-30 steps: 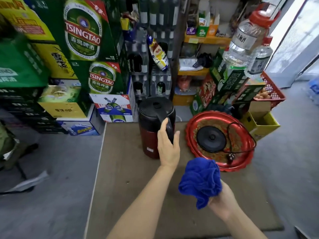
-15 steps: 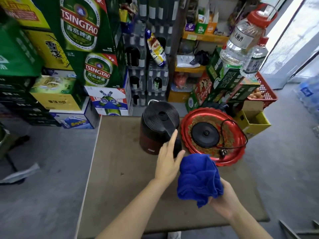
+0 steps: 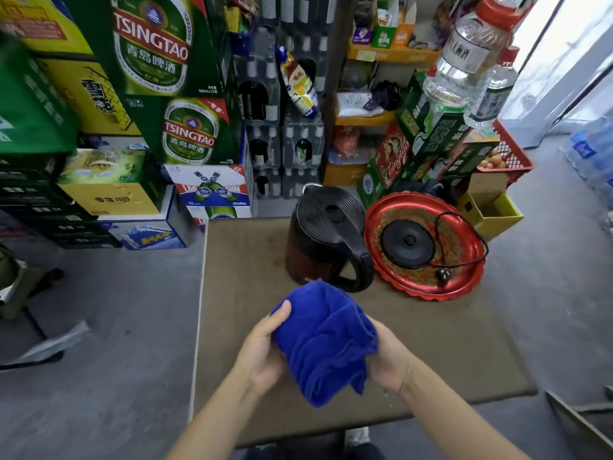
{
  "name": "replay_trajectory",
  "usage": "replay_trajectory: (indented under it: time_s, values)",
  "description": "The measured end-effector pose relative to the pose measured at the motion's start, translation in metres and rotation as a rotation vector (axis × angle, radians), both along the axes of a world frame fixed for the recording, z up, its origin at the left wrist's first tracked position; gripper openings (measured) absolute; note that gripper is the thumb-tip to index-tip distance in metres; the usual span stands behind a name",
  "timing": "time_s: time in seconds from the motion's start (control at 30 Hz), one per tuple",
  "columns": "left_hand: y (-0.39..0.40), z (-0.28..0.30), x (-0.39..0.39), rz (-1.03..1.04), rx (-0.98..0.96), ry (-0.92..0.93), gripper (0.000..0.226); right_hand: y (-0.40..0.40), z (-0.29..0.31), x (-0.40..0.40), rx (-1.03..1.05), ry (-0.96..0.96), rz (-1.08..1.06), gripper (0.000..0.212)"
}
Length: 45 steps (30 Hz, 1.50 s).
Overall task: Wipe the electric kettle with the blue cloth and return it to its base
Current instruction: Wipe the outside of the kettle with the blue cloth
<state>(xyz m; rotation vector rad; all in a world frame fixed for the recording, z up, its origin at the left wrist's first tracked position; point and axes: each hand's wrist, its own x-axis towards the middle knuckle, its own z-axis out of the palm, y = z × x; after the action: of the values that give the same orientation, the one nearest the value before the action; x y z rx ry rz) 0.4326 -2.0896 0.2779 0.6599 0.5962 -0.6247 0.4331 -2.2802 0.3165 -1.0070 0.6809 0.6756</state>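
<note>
- Centre frame: the electric kettle (image 3: 326, 237) stands on the counter (image 3: 447, 333), off its base (image 3: 407, 242).
- Lower centre: left hand (image 3: 263, 348) and right hand (image 3: 388, 358) both grip the bunched blue cloth (image 3: 323, 340).
- Wiping and returning appear not yet done.

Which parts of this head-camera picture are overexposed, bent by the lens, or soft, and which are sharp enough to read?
Head view: daylight blows out the doorway at upper right; the wide lens bends the stacked beer cartons and shelves outward; the left edge smears soft; the blue cloth, held in the left hand and the right hand, the kettle and the red tray look sharp, evenly lit.
</note>
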Motion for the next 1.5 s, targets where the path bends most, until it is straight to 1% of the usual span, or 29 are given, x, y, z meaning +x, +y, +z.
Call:
replay_trajectory:
  time_s: [0.07,0.1,0.17,0.2,0.23,0.27,0.3,0.33,0.43,0.53,0.6,0.63,0.67,0.73,0.8,0.87,0.9,0.93,0.97,1.0,1.03,1.07,1.1,1.13,1.2,1.27,1.3,1.37,1.5]
  values:
    - [0.011,-0.005,0.000,0.052,0.029,0.039,0.056,0.005,-0.004,0.003,-0.164,-0.010,-0.016,0.036]
    - [0.016,-0.005,0.000,0.078,0.029,0.058,0.056,0.006,-0.012,0.006,-0.295,-0.046,-0.052,0.035]
    - [0.024,-0.006,0.002,0.118,0.017,0.088,0.054,0.002,-0.029,0.011,-0.646,-0.171,-0.193,0.037]
    - [0.028,-0.005,0.003,0.138,0.020,0.108,0.052,-0.001,-0.034,0.014,-0.794,-0.260,-0.227,0.046]
    - [0.032,-0.005,0.004,0.160,0.025,0.128,0.050,-0.004,-0.038,0.019,-0.871,-0.339,-0.196,0.062]
    - [0.035,-0.006,0.006,0.183,0.030,0.144,0.050,-0.006,-0.044,0.026,-0.888,-0.401,-0.139,0.076]
    - [0.039,-0.006,0.007,0.200,0.032,0.154,0.052,-0.008,-0.051,0.034,-0.848,-0.443,-0.094,0.084]
    - [0.042,-0.006,0.008,0.207,0.037,0.163,0.054,-0.010,-0.057,0.042,-0.799,-0.478,-0.067,0.084]
    - [0.050,-0.001,0.013,0.236,0.043,0.148,0.056,-0.010,-0.067,0.060,-0.770,-0.596,-0.088,0.067]
    - [0.054,0.020,0.025,0.330,0.084,0.025,0.054,-0.001,-0.051,0.083,-0.797,-0.736,-0.129,0.064]
    - [0.053,0.043,0.039,0.418,0.160,-0.133,0.037,0.004,-0.026,0.109,-0.790,-0.787,-0.216,0.060]
    - [0.051,0.057,0.048,0.441,0.241,-0.239,0.028,0.006,-0.011,0.121,-0.802,-0.794,-0.250,0.056]
    - [0.046,0.072,0.058,0.445,0.348,-0.375,0.022,0.006,0.004,0.131,-0.800,-0.795,-0.271,0.052]
    - [0.031,0.101,0.075,0.400,0.672,-0.734,0.025,0.005,0.024,0.141,-0.751,-0.782,-0.305,0.047]
    - [0.010,0.111,0.089,0.268,1.036,-1.135,0.035,0.008,0.041,0.141,-0.658,-0.806,-0.360,0.046]
    - [-0.007,0.099,0.098,0.021,1.362,-1.506,0.037,0.012,0.063,0.142,-0.644,-0.851,-0.396,0.047]
    - [-0.013,0.091,0.095,-0.082,1.543,-1.670,0.036,0.014,0.076,0.143,-0.627,-0.867,-0.422,0.042]
    - [-0.016,0.085,0.091,-0.153,1.697,-1.768,0.037,0.014,0.090,0.144,-0.602,-0.878,-0.438,0.038]
    - [-0.017,0.084,0.086,-0.174,1.763,-1.807,0.041,0.013,0.103,0.145,-0.592,-0.895,-0.436,0.036]
    - [-0.016,0.088,0.081,-0.145,1.764,-1.787,0.045,0.012,0.114,0.143,-0.597,-0.918,-0.415,0.035]
    - [-0.017,0.098,0.079,-0.048,1.779,-1.754,0.045,0.010,0.121,0.141,-0.611,-0.938,-0.385,0.035]
    - [-0.019,0.110,0.081,0.033,1.861,-1.698,0.044,0.009,0.126,0.138,-0.611,-0.959,-0.352,0.035]
    - [-0.024,0.123,0.086,0.048,1.996,-1.617,0.048,0.009,0.130,0.133,-0.596,-0.973,-0.325,0.035]
    - [-0.030,0.137,0.093,-0.012,2.123,-1.512,0.055,0.010,0.135,0.130,-0.579,-0.976,-0.311,0.034]
    - [-0.045,0.156,0.102,-0.199,2.259,-1.332,0.066,0.011,0.147,0.128,-0.550,-0.979,-0.340,0.033]
    - [-0.060,0.155,0.092,-0.213,2.307,-1.278,0.071,0.010,0.161,0.128,-0.518,-0.997,-0.373,0.029]
    - [-0.064,0.149,0.080,-0.196,2.302,-1.270,0.073,0.009,0.169,0.129,-0.499,-1.010,-0.377,0.027]
    - [-0.068,0.129,0.058,-0.138,2.268,-1.334,0.076,0.006,0.180,0.130,-0.472,-1.027,-0.374,0.028]
    - [-0.055,0.099,0.031,-0.115,2.227,-1.569,0.065,0.001,0.183,0.123,-0.409,-1.015,-0.401,0.027]
